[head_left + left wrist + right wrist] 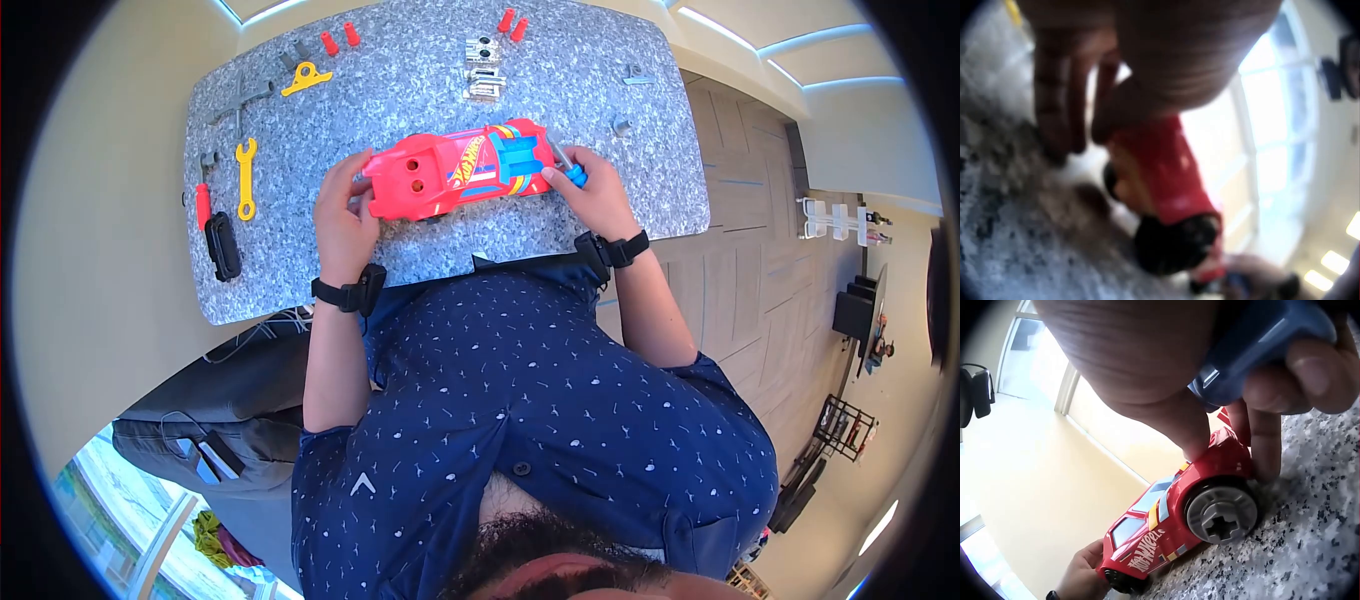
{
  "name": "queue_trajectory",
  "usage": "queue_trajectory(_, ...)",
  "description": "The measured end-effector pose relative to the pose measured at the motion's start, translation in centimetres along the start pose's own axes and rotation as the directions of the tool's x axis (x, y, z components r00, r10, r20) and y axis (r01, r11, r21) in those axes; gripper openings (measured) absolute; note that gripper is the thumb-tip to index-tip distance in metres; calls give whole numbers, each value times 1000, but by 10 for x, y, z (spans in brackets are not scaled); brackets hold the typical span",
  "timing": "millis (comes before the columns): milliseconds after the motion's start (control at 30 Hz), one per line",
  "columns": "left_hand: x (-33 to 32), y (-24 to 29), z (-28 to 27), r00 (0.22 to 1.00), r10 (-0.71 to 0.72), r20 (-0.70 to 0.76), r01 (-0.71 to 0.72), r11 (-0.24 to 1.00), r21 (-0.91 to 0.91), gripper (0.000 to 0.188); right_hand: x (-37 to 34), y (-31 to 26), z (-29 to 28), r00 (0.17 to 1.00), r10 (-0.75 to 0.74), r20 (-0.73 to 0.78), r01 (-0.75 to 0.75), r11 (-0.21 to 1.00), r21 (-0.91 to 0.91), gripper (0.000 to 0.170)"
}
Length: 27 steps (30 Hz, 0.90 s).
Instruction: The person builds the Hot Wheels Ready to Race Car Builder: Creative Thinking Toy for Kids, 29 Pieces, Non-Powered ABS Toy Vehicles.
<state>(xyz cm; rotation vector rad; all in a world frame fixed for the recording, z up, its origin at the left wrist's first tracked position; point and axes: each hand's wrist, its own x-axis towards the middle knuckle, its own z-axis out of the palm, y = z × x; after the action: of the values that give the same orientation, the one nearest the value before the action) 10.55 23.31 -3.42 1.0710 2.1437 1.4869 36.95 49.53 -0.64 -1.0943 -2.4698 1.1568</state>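
Observation:
A red toy car (430,178) with blue windows lies across the near part of the speckled table; its side and grey wheel (1221,514) show in the right wrist view. My left hand (345,215) grips the car's left end between thumb and fingers. At the other end, my right hand (597,195) pinches the car and also holds a blue-handled screwdriver (574,172) in its curled fingers. The blue handle (1260,350) fills the top of the right wrist view. In the left wrist view the car (1169,169) is blurred below the left hand (1147,56).
On the table's left are a yellow wrench (246,180), a yellow piece (306,79), grey parts (245,100), a red-handled tool (203,205) and a black object (222,246). Red pegs (341,39) and metallic pieces (484,70) lie at the back, a small grey part (621,126) at right.

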Motion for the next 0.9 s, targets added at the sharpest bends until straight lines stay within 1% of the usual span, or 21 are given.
queue_trajectory(67, 3, -16, -2, 1000, -17, -23, 15, 997, -80, 59, -2, 4, 0, 1000, -9, 24, 9, 1000, -8, 37)
queue_trajectory(100, 1, -22, -2, 996, -88, 2, 87, 979, -185, 57, -2, 6, 1, 1000, -8, 15, 8, 1000, 9, 37)
queue_trajectory(167, 2, -5, -6, 973, -221, 73, 232, 896, -379, 52, -1, 9, 4, 1000, -7, -1, 7, 999, 45, 38)
queue_trajectory(267, 2, 9, -6, 953, -285, 102, 298, 833, -466, 53, 0, 13, 8, 997, 43, 59, -58, 955, 291, 39)
queue_trajectory(367, 0, 7, -5, 975, -196, 104, 221, 911, -348, 56, -2, 11, 10, 998, 46, 48, -59, 945, 321, 38)
queue_trajectory(467, 1, 3, -5, 971, -211, 116, 239, 899, -368, 61, 2, 13, 4, 1000, -9, 27, 5, 993, 119, 34)
queue_trajectory(500, 2, 2, -5, 971, -211, 116, 239, 899, -366, 61, 6, 11, 1, 1000, -23, -2, 23, 998, 64, 33)
queue_trajectory(567, 2, 1, -5, 970, -214, 115, 241, 900, -362, 60, 17, -13, -13, 997, -54, -57, 51, 997, -49, 32)
queue_trajectory(667, 2, 5, -6, 966, -220, 133, 255, 879, -403, 59, 58, -29, -24, 950, -302, -76, 297, 953, -66, 34)
queue_trajectory(767, 2, 4, -6, 969, -219, 118, 248, 888, -388, 60, 112, -48, -20, 916, -393, 80, 399, 879, -260, 38)
queue_trajectory(833, 3, 1, -10, 986, -153, 65, 164, 961, -224, 59, 151, -47, -1, 912, -390, 129, 408, 821, -400, 37)
queue_trajectory(867, 3, 2, -11, 992, -118, 41, 123, 983, -137, 59, 162, -51, 7, 909, -387, 155, 413, 783, -466, 37)
queue_trajectory(900, 2, 4, -14, 994, -107, -1, 106, 990, -88, 59, 170, -52, 13, 913, -363, 187, 406, 760, -507, 37)
